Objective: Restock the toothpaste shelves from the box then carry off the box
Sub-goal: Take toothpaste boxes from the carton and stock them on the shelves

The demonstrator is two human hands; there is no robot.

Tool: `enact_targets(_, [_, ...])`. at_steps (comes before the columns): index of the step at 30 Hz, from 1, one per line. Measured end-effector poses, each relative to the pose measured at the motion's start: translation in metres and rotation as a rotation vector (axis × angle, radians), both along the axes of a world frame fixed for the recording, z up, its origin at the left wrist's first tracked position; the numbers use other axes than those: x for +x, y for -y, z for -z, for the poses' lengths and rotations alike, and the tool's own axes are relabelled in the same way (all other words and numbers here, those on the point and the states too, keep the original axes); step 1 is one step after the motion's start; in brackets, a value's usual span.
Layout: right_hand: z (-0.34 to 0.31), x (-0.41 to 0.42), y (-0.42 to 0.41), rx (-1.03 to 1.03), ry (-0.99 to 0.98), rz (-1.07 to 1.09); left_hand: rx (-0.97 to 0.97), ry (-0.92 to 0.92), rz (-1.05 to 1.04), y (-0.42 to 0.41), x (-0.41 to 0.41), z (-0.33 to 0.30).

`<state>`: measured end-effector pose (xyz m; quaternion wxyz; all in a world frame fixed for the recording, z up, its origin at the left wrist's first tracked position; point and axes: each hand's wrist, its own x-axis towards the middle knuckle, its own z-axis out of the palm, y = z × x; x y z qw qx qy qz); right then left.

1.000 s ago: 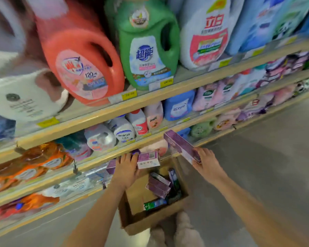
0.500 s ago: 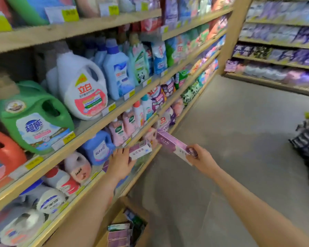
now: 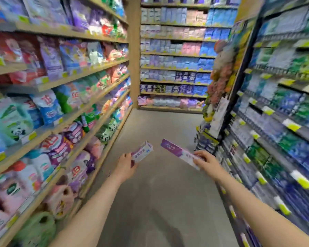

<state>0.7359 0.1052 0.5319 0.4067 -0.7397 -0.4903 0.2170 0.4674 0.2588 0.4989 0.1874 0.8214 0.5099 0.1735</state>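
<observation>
My left hand grips a short purple and white toothpaste carton at waist height over the aisle floor. My right hand holds a long purple toothpaste carton, which points up and to the left. The toothpaste shelves run along the right side, packed with blue, green and white cartons behind yellow price tags. The cardboard box is out of view.
Wooden shelves on the left carry detergent bags and bottles. More stocked shelves close the aisle's far end. A hanging display of small items juts out at the right. Grey floor stretches ahead between the shelves.
The view has swung up and to the right, from the box and detergent shelves to the whole aisle. Both hands have come away from the left shelf, each with its carton. The box has left the view.
</observation>
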Motion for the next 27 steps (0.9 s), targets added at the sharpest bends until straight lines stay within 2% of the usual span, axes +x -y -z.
enact_targets(4, [-0.023, 0.057, 0.024, 0.060, -0.064, 0.182, -0.113, 0.179, 0.138, -0.008, 0.085, -0.021])
enact_targets(11, [-0.055, 0.132, 0.057, 0.162, -0.108, 0.437, -0.088, 0.413, 0.363, -0.009, 0.222, -0.065])
enact_targets(15, [-0.072, 0.160, 0.071, 0.187, -0.114, 0.566, -0.143, 0.522, 0.538, -0.011, 0.291, -0.091])
enact_targets(18, [-0.083, 0.176, 0.075, 0.189, -0.095, 0.677, -0.278, 0.545, 0.636, -0.028, 0.342, -0.103])
enact_targets(22, [-0.095, 0.188, 0.073, 0.232, -0.116, 0.809, -0.314, 0.464, 0.907, -0.040, 0.391, -0.127])
enact_targets(27, [-0.103, 0.196, 0.061, 0.303, -0.281, 0.906, -0.412, 0.386, 1.103, -0.056, 0.438, -0.132])
